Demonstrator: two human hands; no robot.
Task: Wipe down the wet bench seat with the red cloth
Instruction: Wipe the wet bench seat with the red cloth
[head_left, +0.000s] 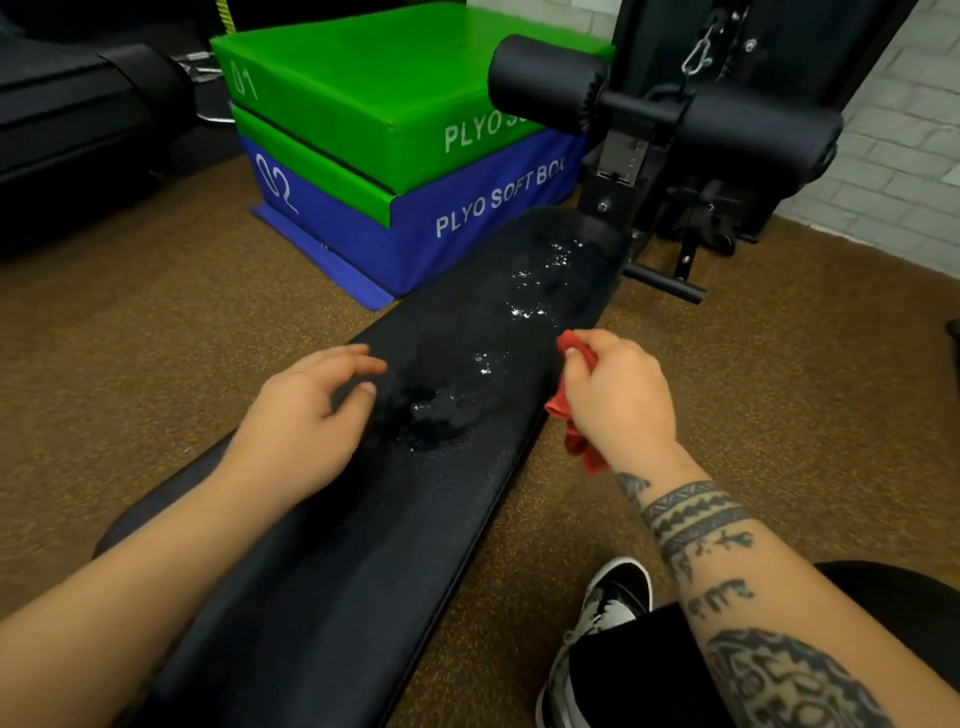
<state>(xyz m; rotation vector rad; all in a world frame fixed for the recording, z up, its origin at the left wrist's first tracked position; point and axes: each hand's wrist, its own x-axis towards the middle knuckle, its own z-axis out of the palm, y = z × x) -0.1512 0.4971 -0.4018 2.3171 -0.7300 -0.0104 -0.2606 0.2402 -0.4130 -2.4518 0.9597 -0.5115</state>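
Note:
A long black padded bench seat (363, 519) runs from the near left to the far right. Water lies on it in shiny puddles (530, 291) along its far half and in a patch near its middle. My right hand (618, 395) hovers at the seat's right edge, closed around a bunched red cloth (579, 441) that hangs below the fist and pokes out above the thumb. My left hand (306, 415) rests on the seat's left side with fingers loosely spread, holding nothing, just beside the middle wet patch.
Stacked green (363, 88) and blue (415, 234) soft plyo boxes stand left of the bench's far end. Black roller pads (665, 114) and a machine frame rise at the far end. My shoe (602, 629) is on the brown floor right of the bench.

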